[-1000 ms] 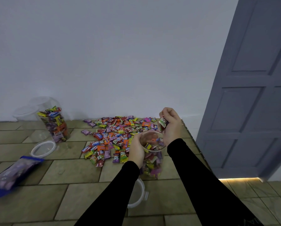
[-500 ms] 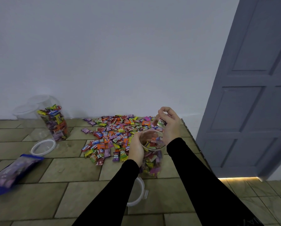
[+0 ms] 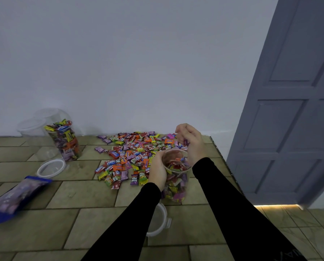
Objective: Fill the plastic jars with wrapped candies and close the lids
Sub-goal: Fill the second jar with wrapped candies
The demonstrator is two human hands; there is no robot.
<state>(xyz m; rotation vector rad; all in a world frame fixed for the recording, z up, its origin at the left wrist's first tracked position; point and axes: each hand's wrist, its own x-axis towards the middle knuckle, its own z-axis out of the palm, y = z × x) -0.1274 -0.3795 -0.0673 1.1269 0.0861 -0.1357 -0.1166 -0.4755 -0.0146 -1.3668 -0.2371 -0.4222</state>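
A clear plastic jar (image 3: 176, 185), partly filled with wrapped candies, stands upright on the tiled surface. My left hand (image 3: 158, 169) grips its left side near the open rim. My right hand (image 3: 192, 143) hovers just above the rim, fingers curled round a purple wrapped candy (image 3: 185, 142). A spread pile of colourful wrapped candies (image 3: 133, 155) lies behind and left of the jar. The jar's clear lid (image 3: 160, 221) lies flat in front, partly hidden by my left sleeve.
At the far left a second jar (image 3: 64, 142) full of candies stands by empty clear jars (image 3: 33, 127), with a white-rimmed lid (image 3: 51, 167) in front. A blue candy bag (image 3: 16, 198) lies at the left. The surface's right edge (image 3: 223, 159) drops off beside a grey door (image 3: 292, 110).
My right hand has shifted slightly right and up over the jar's mouth, its fingers loosening around the candy. My left hand has stayed on the jar.
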